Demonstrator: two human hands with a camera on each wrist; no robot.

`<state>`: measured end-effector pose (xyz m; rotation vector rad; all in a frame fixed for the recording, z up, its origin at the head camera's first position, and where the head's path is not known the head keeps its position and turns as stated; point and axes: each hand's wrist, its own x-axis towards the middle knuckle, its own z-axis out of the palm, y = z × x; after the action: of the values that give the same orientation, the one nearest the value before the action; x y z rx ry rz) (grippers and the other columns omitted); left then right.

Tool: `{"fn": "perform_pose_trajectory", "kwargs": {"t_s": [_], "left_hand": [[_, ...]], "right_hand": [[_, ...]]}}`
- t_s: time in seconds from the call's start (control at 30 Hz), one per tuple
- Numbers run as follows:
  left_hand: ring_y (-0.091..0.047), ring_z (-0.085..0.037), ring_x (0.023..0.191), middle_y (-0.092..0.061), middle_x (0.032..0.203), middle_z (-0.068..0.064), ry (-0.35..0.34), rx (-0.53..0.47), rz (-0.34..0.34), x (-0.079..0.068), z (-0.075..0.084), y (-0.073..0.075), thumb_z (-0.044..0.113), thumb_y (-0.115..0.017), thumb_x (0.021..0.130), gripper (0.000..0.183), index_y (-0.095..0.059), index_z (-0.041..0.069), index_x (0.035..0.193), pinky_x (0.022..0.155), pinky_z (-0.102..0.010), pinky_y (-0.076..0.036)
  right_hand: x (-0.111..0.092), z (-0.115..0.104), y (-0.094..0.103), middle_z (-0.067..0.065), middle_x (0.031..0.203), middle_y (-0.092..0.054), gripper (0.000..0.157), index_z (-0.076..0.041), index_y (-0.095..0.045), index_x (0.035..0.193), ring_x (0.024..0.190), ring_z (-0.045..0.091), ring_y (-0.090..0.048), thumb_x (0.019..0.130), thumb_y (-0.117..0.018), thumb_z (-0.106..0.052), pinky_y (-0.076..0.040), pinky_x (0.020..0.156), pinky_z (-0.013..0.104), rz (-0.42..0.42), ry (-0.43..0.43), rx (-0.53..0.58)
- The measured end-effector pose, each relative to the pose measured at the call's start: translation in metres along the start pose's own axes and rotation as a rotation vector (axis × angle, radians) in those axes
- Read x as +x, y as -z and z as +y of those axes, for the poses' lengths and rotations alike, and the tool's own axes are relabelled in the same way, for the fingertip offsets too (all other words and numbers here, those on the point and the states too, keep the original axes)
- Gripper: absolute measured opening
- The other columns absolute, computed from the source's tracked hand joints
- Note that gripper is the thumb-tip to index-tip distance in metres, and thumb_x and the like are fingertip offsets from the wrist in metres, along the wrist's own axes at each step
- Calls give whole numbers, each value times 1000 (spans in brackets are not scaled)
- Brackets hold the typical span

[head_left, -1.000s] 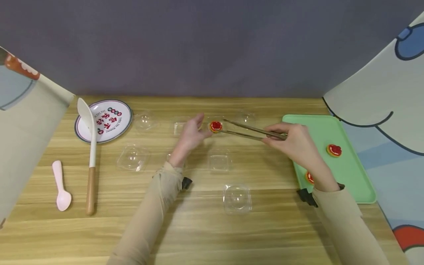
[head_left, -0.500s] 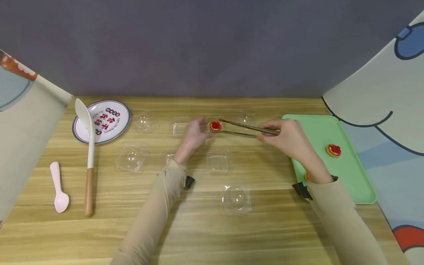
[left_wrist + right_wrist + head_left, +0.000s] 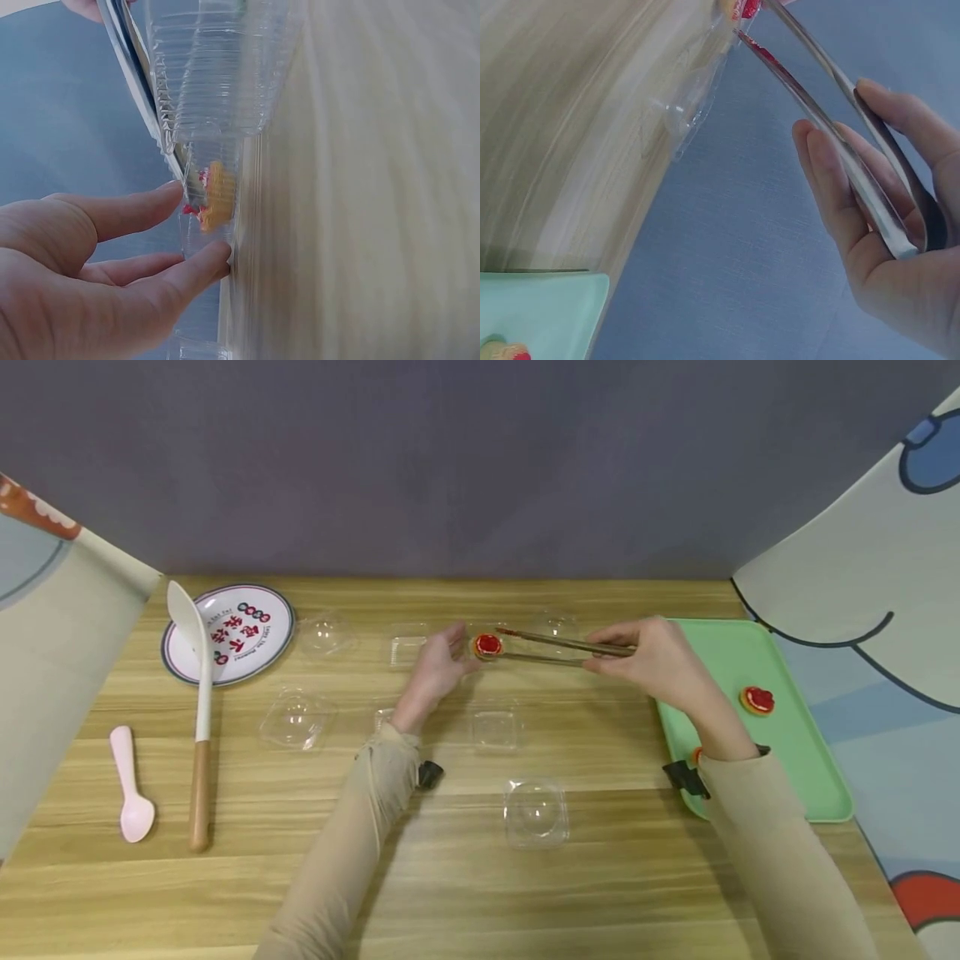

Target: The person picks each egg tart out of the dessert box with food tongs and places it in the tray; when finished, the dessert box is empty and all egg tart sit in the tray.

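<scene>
Near the table's back edge, a small tart [image 3: 487, 645] with a red and white top sits in a clear plastic container [image 3: 212, 90]. My left hand [image 3: 438, 664] holds this container at its left end, thumb and fingers on either side. From the right, my right hand [image 3: 651, 660] grips a pair of metal tongs [image 3: 840, 142] between thumb and fingers. The tongs' arms stand apart; one tip carries a red smear and the other lies against the tart's right side. On the green tray [image 3: 795, 768] lies another tart [image 3: 757, 700]; one more [image 3: 697, 756] is mostly hidden by my right wrist.
Several other clear containers, such as one in front [image 3: 536, 814] and one at the left [image 3: 297, 718], stand about the table. At far left are a patterned plate [image 3: 255, 652], a long wooden-handled ladle [image 3: 202, 710] lying across it, and a pink spoon [image 3: 135, 797].
My right hand has shifted slightly left with the tongs, then stayed nearly still; the tongs' upper tip has moved off to the tart's upper right. My left hand has barely moved.
</scene>
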<state>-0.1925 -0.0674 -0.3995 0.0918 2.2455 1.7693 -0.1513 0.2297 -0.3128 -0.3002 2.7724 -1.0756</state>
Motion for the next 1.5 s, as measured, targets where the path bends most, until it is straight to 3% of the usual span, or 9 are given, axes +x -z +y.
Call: {"fn": "perform_pose_trajectory", "kwargs": {"t_s": [0.2,0.47,0.7,0.83,0.93,1.07,1.2,1.37,1.5], "left_hand": [[-35,-38,156,-31,170,-25,1,1,4,0,1,-1,-14,-68,95,81,-27,-7,164,127,-40,-36],[-35,-38,156,-31,169,-26,2,-3,9,0,3,-1,-16,-68,94,81,-27,-8,164,128,-39,-35],[-37,-37,155,-31,170,-23,12,14,14,0,3,-1,-13,-70,94,82,-27,-7,164,127,-38,-37],[-37,-37,155,-32,170,-24,6,24,14,2,2,-1,-13,-70,95,81,-28,-8,163,127,-38,-36],[-37,-36,155,-33,169,-24,3,33,9,2,1,-1,-13,-70,95,80,-28,-8,163,127,-38,-36],[-37,-37,155,-33,169,-24,0,37,5,3,0,-2,-13,-69,95,80,-29,-8,163,127,-38,-36],[-36,-36,155,-32,170,-23,-1,27,-1,2,0,-2,-13,-69,95,81,-28,-7,164,127,-38,-36],[-34,-35,157,-31,170,-23,-4,13,-14,1,-1,-2,-14,-68,95,82,-26,-6,165,129,-38,-33],[-34,-36,156,-31,170,-24,-8,17,-13,2,-1,-3,-14,-68,94,82,-27,-7,164,129,-39,-33]], "right_hand": [[2,-4,4,15,129,-75,36,-7,-79,126,125,35,-66,95,-84,-25,-57,102,58,-15,-15,14],[4,-8,4,17,130,-74,37,-5,-78,128,123,36,-67,96,-83,-25,-57,101,58,-49,6,-3],[7,-11,0,17,126,-75,36,-5,-78,128,111,31,-71,97,-82,-22,-58,89,46,-62,17,-40],[9,-11,-3,17,122,-77,33,-5,-79,126,95,25,-70,97,-82,-20,-53,75,37,-64,29,-68],[10,-11,-4,17,119,-78,32,-5,-80,125,76,21,-62,96,-82,-19,-48,65,32,-64,33,-74],[9,-13,-4,17,117,-78,33,-6,-80,125,52,12,-38,96,-83,-22,-37,52,28,-61,33,-75],[9,-14,-6,17,118,-78,33,-6,-80,124,48,9,-23,96,-84,-23,-32,49,28,-50,37,-73],[10,-13,-8,17,120,-78,32,-6,-81,123,49,11,-28,96,-84,-23,-36,53,29,-34,47,-74],[9,-12,-9,16,121,-78,30,-6,-81,122,68,20,-63,96,-84,-21,-53,69,36,-21,48,-63]]}}
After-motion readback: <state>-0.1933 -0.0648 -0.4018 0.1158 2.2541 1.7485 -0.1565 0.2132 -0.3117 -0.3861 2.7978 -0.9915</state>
